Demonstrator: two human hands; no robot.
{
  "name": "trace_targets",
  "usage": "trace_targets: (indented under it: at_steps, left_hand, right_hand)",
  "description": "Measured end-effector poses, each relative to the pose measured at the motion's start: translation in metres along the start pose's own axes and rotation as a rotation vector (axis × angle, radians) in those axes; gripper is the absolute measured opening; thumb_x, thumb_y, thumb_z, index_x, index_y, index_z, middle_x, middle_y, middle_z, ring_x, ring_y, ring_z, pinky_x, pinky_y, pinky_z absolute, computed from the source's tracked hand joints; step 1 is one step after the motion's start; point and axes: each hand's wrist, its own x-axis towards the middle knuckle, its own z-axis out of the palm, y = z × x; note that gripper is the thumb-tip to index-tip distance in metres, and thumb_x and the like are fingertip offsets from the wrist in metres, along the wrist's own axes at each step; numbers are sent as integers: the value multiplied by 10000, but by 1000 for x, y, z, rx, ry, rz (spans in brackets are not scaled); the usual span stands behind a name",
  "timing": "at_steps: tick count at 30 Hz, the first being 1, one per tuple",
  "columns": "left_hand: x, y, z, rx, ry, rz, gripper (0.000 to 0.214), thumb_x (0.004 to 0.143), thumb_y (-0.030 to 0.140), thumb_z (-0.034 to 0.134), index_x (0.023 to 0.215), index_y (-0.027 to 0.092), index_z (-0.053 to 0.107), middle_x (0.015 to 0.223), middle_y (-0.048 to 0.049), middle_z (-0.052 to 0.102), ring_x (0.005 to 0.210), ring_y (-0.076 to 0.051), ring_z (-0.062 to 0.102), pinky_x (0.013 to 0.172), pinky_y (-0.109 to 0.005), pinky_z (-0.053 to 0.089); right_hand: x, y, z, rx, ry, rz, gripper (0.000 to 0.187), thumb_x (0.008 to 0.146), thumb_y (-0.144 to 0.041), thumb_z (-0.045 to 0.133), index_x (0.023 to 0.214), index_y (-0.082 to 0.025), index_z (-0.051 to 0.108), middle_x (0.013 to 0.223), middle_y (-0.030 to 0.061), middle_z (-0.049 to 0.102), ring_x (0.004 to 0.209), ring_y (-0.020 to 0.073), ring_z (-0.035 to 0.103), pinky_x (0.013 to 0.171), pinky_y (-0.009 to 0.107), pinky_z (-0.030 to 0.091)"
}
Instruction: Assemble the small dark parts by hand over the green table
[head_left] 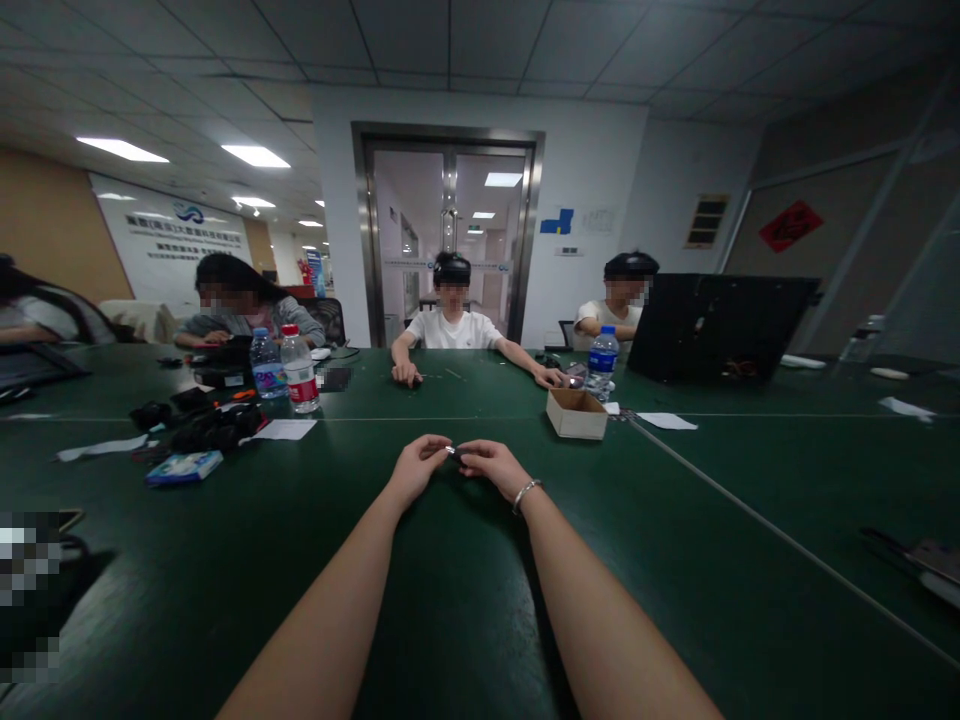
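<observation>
Green table (465,560): is stretching beneath the work; bracing against its top would likely be adding steadiness
Open box (574,424): is standing ahead to the right, apart from the work
Left hand (417,472): is pinching the silver end (450,451) of a small piece (454,454)
Right hand (496,468): is gripping the dark end (459,457), probably doing best by matching the left's angle
Small piece: is sitting between the two hands, its exact shape showing too small to tell
</observation>
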Motion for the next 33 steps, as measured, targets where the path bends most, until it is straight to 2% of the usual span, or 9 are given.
trace_targets:
  at_steps: [5,11,13,16,19,24,26,28,33]
  left_hand:
    - [-1,3,0,-76,-58,26,306,630,289,668,897,148,615,942,-83,625,914,-202,570,868,-336,410]
    - [-5,9,4,-120,-90,18,245,636,164,577,874,143,627,932,-75,637,922,-197,565,905,-342,394]
    - [-8,12,5,-101,-53,6,333,602,87,522,914,153,618,994,-75,621,946,-197,555,901,-340,400]
    - [-13,12,6,-80,47,-24,494,583,28,468,1042,186,564,1128,-81,557,996,-200,531,866,-343,424]
    - [-15,5,6,-72,136,-59,483,609,12,448,1053,179,543,1101,-100,555,978,-198,537,823,-341,445]
    - [-27,-2,3,-10,168,-68,384,673,23,429,1006,166,557,1043,-99,562,924,-177,544,808,-329,444]
    - [-42,9,6,101,127,-39,372,688,31,420,1003,167,565,1023,-96,564,913,-182,540,818,-337,433]
    - [-65,34,14,252,32,58,359,706,52,414,993,189,581,1015,-85,564,927,-194,526,834,-345,417]
    - [-147,127,39,613,-431,483,411,746,118,415,1064,333,562,1014,-34,581,939,-209,506,838,-383,399]
  right_hand:
    - [2,6,3,-204,-39,-97,269,662,-191,680,915,-113,633,708,22,622,622,112,568,612,227,468]
    - [-5,4,19,-517,75,-218,208,640,-196,689,836,-147,642,667,-5,606,630,123,543,610,225,435]
    - [-9,3,22,-581,115,-220,189,633,-188,690,815,-157,647,706,5,618,662,136,549,631,237,437]
    - [-15,2,21,-636,197,-202,165,608,-172,700,767,-167,655,756,18,627,699,154,554,651,251,440]
    - [-23,1,16,-640,239,-139,165,589,-159,708,745,-153,654,686,18,610,606,140,541,565,232,432]
    - [-40,-3,-2,-412,75,72,190,638,-139,651,821,-102,613,540,-7,550,426,91,482,403,183,369]
    - [-53,-8,-14,-330,13,71,228,619,-165,667,825,-93,601,574,-1,556,452,88,492,416,180,386]
    - [-73,-16,-26,-312,-24,72,293,591,-216,694,839,-92,599,625,9,567,482,88,499,427,181,393]
    - [-153,-41,-67,-405,-9,142,385,633,-364,674,933,-140,586,775,51,591,525,92,504,438,184,399]
